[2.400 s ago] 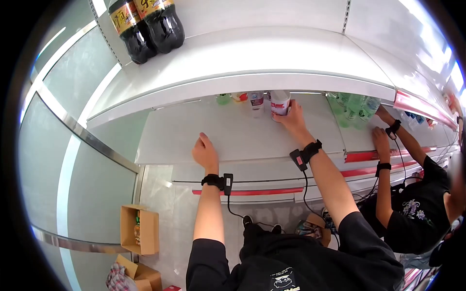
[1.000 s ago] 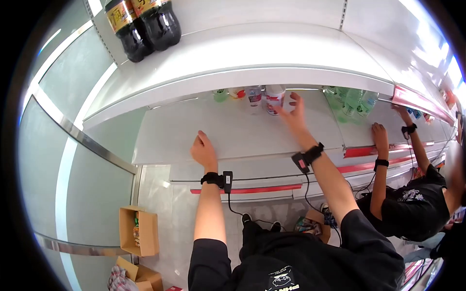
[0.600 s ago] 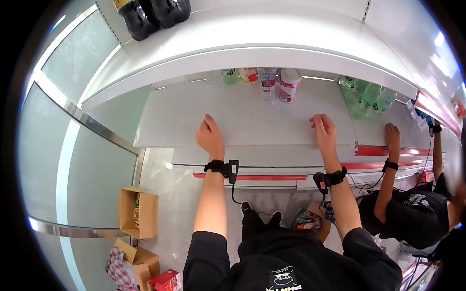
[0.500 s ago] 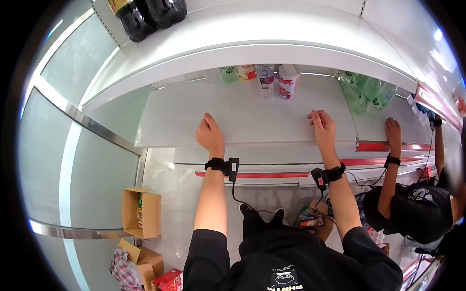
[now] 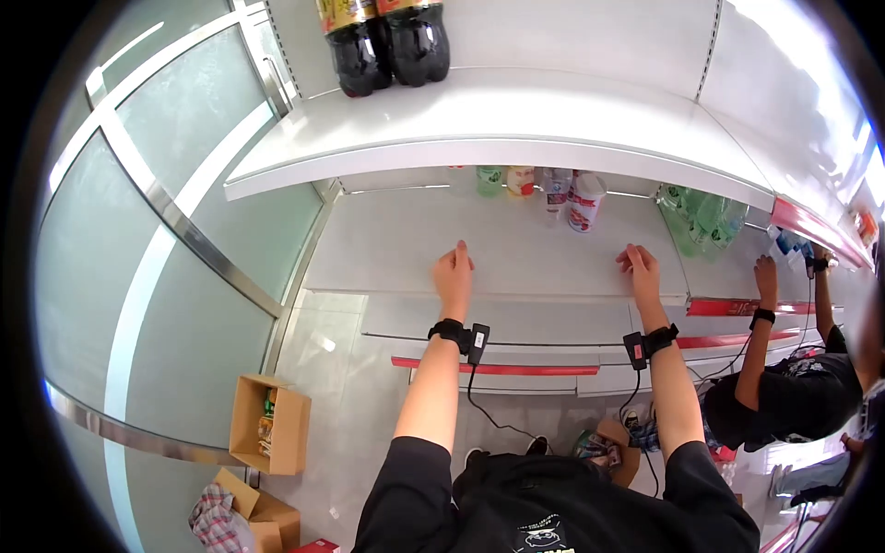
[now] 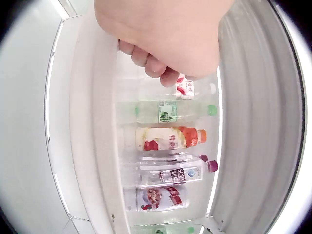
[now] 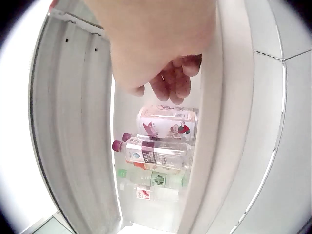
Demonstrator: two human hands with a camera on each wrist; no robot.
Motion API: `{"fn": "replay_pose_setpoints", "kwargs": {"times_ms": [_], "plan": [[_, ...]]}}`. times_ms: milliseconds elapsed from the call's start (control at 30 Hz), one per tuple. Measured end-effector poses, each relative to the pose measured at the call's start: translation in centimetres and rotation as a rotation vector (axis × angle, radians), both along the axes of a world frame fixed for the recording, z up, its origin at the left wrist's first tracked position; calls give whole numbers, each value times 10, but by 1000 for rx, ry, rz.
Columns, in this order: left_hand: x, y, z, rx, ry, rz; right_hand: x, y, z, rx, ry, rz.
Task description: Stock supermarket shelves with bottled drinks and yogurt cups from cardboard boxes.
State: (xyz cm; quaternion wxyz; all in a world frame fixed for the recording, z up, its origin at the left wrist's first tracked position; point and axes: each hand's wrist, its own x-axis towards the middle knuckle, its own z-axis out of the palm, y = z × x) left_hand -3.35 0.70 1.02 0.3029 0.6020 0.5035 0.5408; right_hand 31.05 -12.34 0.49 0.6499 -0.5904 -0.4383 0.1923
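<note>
Canister (image 5: 585, 206) | upright, back from shelf edge (image 5: 544, 297) | gap to left hand (image 5: 454, 276), right hand (image 5: 643, 276) | both released

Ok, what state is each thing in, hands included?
Left hand: loosely curled, holding nothing
Right hand: loosely curled, holding nothing
White can: upright, lid unclear
Purple-capped bottles: upright, closed
Orange-capped bottle: upright, closed
Green-capped bottle: upright, closed
Dark bottles: upright, tops out of view
Cardboard boxes: open

Shop, likely: white shelves (image 5: 544, 106), red edge strips (image 5: 498, 370), bottles (image 5: 556, 187) and can (image 5: 585, 205) in row, goods-filled box (image 5: 293, 435) on floor.
</note>
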Motion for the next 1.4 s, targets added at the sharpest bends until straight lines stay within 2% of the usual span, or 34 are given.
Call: {"fn": "replay_pose_setpoints", "kwargs": {"times_ms": [167, 233, 367, 433, 500, 533, 567, 600, 633, 667, 700, 733, 800, 833, 900, 967, 1000, 1033, 1067, 1100, 1133, 1167, 1200, 1233, 1267, 1333, 1367, 1400], "plan": [[-14, -1, 5, -94, -75, -178, 4, -4, 6, -73, 84, 17], [-17, -1, 2, -86, -76, -209, 6, -17, 9, -43, 333, 98], [-17, 14, -8, -72, -100, -318, -21, -84, -20, 114, 486, 95], [-16, 14, 0, -79, -91, -360, -55, -141, -43, 68, 650, 93], [-20, 6, 0, -113, -75, -400, -49, -206, -139, -131, 513, 145], [-21, 6, 3, -144, -129, -417, -66, -247, -183, -313, 673, -70], [-21, 8, 7, -174, -188, -428, -79, -296, -234, -587, 184, -108], [-29, 8, 13, -176, -166, -421, -122, -332, -238, -715, 676, -273], [-39, 7, 14, -200, -132, -430, -147, -395, -286, -923, 715, -219], [-42, 13, 6, -322, -338, -429, -181, -455, -336, -1144, 853, -377], [-53, 4, -1, -274, -256, -467, -199, -532, -393, -1340, 856, -405], [-50, -5, -16, -320, -483, -348, -239, -586, -393, -1387, 910, -465], [-84, -32, -38, -441, -570, -455, -314, -645, -379, -1071, 1341, -532], [-101, -52, -54, -499, -666, -509, -343, -663, -366, -1092, 1384, -585], [-137, -80, -92, -625, -811, -575, -375, -675, -346, -982, 1472, -363], [-173, -101, -179, -846, -976, -560, -379, -681, -352, -956, 1536, -506], [-201, -115, -225, -1017, -1089, -459, -374, -661, -332, -896, 1495, -637], [-241, -132, -291, -1243, -1225, -328, -359, -643, -313, -813, 1441, -729], [-260, -156, -315, -1487, -1245, 428, -341, -647, -318, -792, 1395, -724], [-302, -173, -371, -1562, -1055, 513, -324, -623, -298, -672, 1374, -722], [-312, -203, -366, -1593, -992, 465, -300, -601, -289, -557, 1348, -684], [-334, -226, -384, -1552, -1024, 330, -281, -586, -278, -452, 1322, -642], [-343, -240, -380, -1589, -1057, 336, -265, -563, -264, -402, 1297, -612], [-356, -248, -389, -1649, -1188, 431, -246, -545, -251, -354, 1267, -576], [-345, -259, -366, -1634, -1107, 495, -226, -536, -245, -350, 1274, -571], [-336, -264, -356, -1625, -1000, 436, -196, -525, -240, -208, 1233, -429], [-330, -265, -352, -1614, -996, 444, -187, -523, -236, -208, 1243, -421], [-314, -262, -348, -1582, -855, 360, -177, -523, -233, -221, 1224, -484]]}}
